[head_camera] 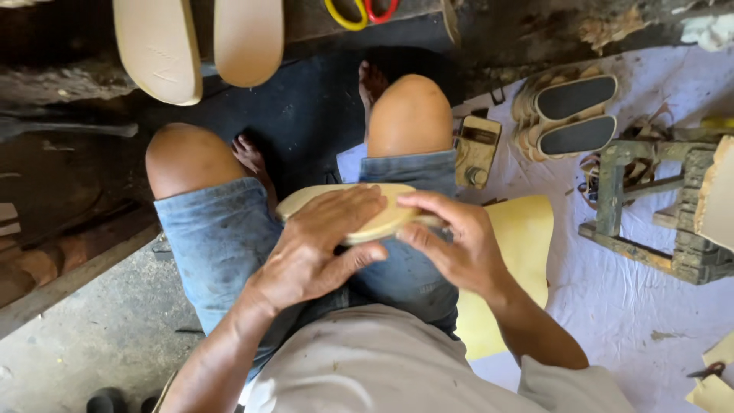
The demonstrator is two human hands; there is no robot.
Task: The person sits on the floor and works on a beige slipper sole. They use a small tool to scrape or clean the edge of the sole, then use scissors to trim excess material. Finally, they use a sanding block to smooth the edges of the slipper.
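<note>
A tan shoe sole (pixel 306 200) lies flat across my lap, between my knees in denim shorts. My left hand (pixel 317 245) presses palm-down on top of the sole, fingers spread along it. My right hand (pixel 451 241) grips the sole's right end, thumb below and fingers curled over the edge. Most of the sole's middle is hidden under my left hand.
Two more tan soles (pixel 199 42) rest on a bench ahead, beside yellow and red scissor handles (pixel 359 11). A yellow sheet (pixel 520 252) lies by my right thigh. Stacked soles with black faces (pixel 569 115) and a worn metal stand (pixel 657 206) sit on white cloth at right.
</note>
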